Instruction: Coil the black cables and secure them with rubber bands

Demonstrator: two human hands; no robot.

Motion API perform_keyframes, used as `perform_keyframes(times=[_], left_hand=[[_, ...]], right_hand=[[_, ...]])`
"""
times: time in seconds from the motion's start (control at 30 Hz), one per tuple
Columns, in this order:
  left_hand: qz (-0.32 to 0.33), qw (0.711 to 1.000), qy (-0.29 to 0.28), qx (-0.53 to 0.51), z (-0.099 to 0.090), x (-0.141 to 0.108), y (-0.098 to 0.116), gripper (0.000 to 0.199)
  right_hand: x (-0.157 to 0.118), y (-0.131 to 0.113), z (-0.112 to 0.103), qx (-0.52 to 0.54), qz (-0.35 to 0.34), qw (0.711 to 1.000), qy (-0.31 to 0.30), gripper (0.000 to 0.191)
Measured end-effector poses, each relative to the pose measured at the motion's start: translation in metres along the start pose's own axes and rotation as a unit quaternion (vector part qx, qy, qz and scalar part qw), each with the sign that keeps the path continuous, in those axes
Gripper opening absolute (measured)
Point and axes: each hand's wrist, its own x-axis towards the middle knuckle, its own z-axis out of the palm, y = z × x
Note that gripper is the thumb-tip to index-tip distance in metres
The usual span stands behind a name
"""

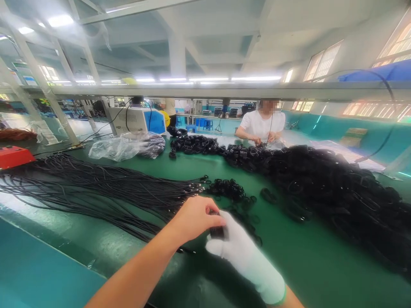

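In front of me, above the green tabletop, both hands meet at a small black bundle (217, 231) that looks like a coiled cable. My bare left hand (194, 218) has its thumb and fingers closed on the bundle's upper part. A white glove covers my right hand (236, 246), whose fingers and thumb wrap round the same bundle from the right. Much of the bundle is hidden by the fingers. Long black cables (105, 184) with shiny tips lie side by side to the left. Just beyond my hands is a small heap of thin black rings (227, 188).
A large pile of coiled black cables (321, 184) runs along the right and back. A clear plastic bag (125, 146), a white-and-blue machine (138, 120) and a red box (14, 157) stand left. Across the table a person (261, 124) handles something small. A metal rail (205, 90) crosses overhead.
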Motion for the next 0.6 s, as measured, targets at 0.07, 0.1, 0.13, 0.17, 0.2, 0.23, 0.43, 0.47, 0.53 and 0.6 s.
perform_keyframes(times=[0.07,0.1,0.13,0.17,0.2,0.23,0.43,0.47,0.53,0.6], left_hand=[[-0.003,0.999,0.006,-0.048,-0.002,-0.001,0.004,0.030],[0.000,0.997,0.018,-0.080,-0.003,-0.003,0.005,0.029],[0.003,0.993,0.029,-0.111,-0.004,-0.005,0.005,0.028],[0.001,0.990,0.034,-0.139,-0.003,-0.008,0.004,0.026],[-0.003,0.986,0.030,-0.162,-0.002,-0.011,0.003,0.024],[-0.011,0.983,0.015,-0.180,0.001,-0.014,0.000,0.021],[-0.029,0.957,-0.045,-0.287,0.023,-0.026,-0.017,0.010],[-0.022,0.953,-0.052,-0.298,0.025,-0.026,-0.019,0.010],[-0.010,0.950,-0.066,-0.304,0.025,-0.026,-0.021,0.011],[-0.010,0.958,-0.066,-0.280,0.024,-0.026,-0.021,0.013]], right_hand=[[-0.001,-0.004,-0.001,0.051,0.007,0.998,-0.025,0.054],[-0.002,-0.005,-0.002,0.091,0.018,0.995,-0.044,0.051],[-0.003,-0.007,-0.003,0.132,0.025,0.989,-0.063,0.050],[-0.004,-0.008,-0.004,0.167,0.029,0.982,-0.080,0.049],[-0.005,-0.009,-0.004,0.192,0.029,0.977,-0.092,0.048],[-0.005,-0.010,-0.004,0.205,0.025,0.973,-0.101,0.047],[-0.005,-0.007,-0.002,0.166,0.021,0.978,-0.124,0.041],[-0.005,-0.007,-0.001,0.174,0.026,0.976,-0.130,0.040],[-0.005,-0.006,0.001,0.192,0.037,0.972,-0.129,0.038],[-0.004,-0.004,0.003,0.184,0.044,0.976,-0.107,0.037]])
